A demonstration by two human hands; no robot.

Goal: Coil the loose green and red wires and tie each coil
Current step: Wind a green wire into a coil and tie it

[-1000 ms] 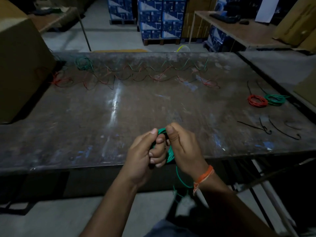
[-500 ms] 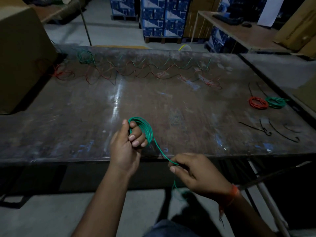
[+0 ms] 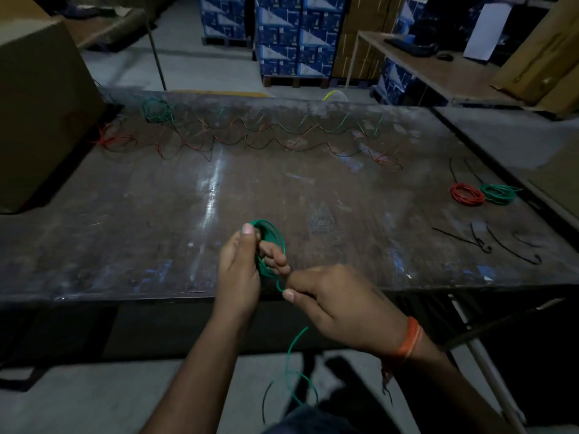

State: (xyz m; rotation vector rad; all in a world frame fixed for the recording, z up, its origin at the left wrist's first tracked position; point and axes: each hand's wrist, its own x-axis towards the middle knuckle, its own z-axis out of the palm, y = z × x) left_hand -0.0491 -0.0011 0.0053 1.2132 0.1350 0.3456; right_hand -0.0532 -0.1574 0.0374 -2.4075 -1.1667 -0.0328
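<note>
Over the dark worktable (image 3: 156, 214), the left hand (image 3: 239, 270) holds the green coil (image 3: 269, 242); the right hand (image 3: 338, 305), just beside and lower, pinches its loose tail (image 3: 293, 364), which hangs down.

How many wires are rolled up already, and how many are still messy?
Two look done: a red coil and a green coil lie together at the table's right. The left hand holds a half-wound green coil while the right hand feeds its tail. Tangled loose wires still wait at the back.
</note>
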